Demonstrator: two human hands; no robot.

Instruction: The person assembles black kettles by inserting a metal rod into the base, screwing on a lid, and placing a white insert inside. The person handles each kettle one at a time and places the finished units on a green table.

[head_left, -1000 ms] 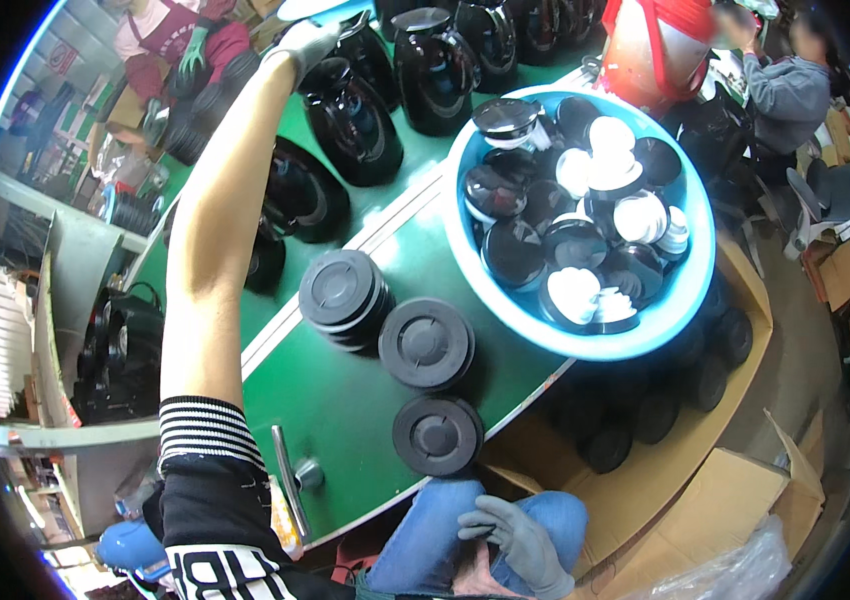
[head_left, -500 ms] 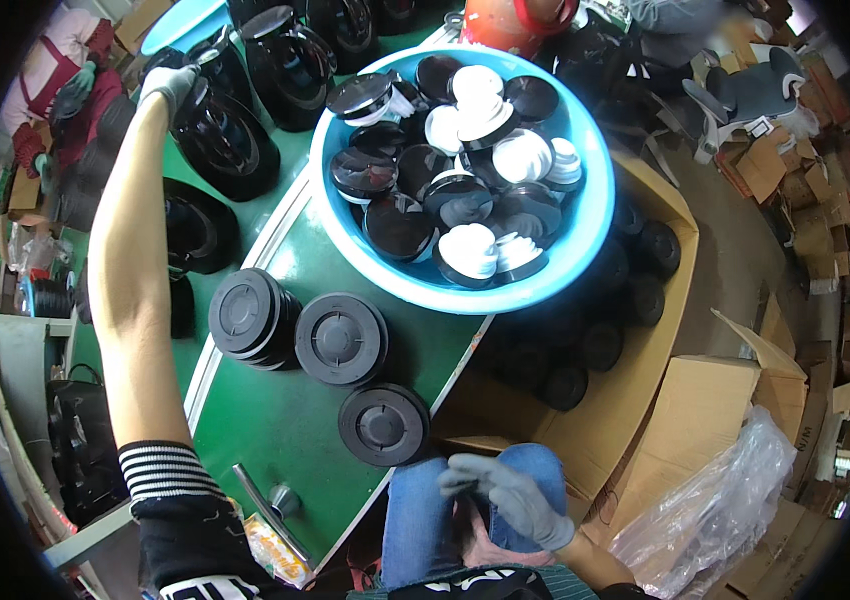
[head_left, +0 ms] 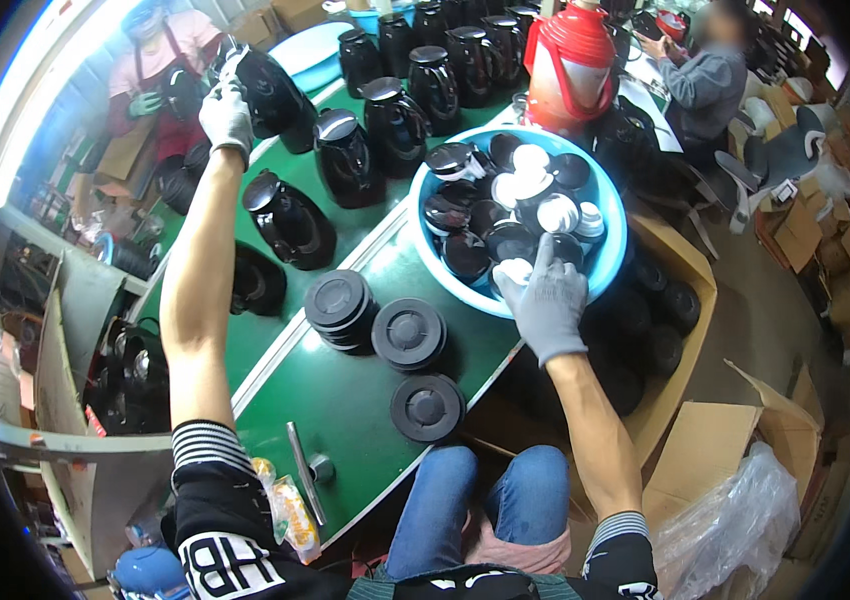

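Lit by a bright strip light [head_left: 50,90] at upper left, equipped with a green bench [head_left: 345,425], flanked by a grey rack [head_left: 75,446] at left and, on the grey-brown floor [head_left: 753,310] at right, by a dark-padded chair [head_left: 745,170] and heaped cardboard boxes [head_left: 807,245].

The right hand [head_left: 549,302], which lay over the jeans [head_left: 527,490] in both earlier pictures, now reaches across the rim of the blue basin [head_left: 609,262], index finger stretched over the black-and-white lids [head_left: 511,242]; whether it touches them is unclear. The left hand [head_left: 227,115], earlier down among the standing jugs [head_left: 345,160], now grips a black jug [head_left: 263,92] that leans at a tilt, out to the left of those jugs.
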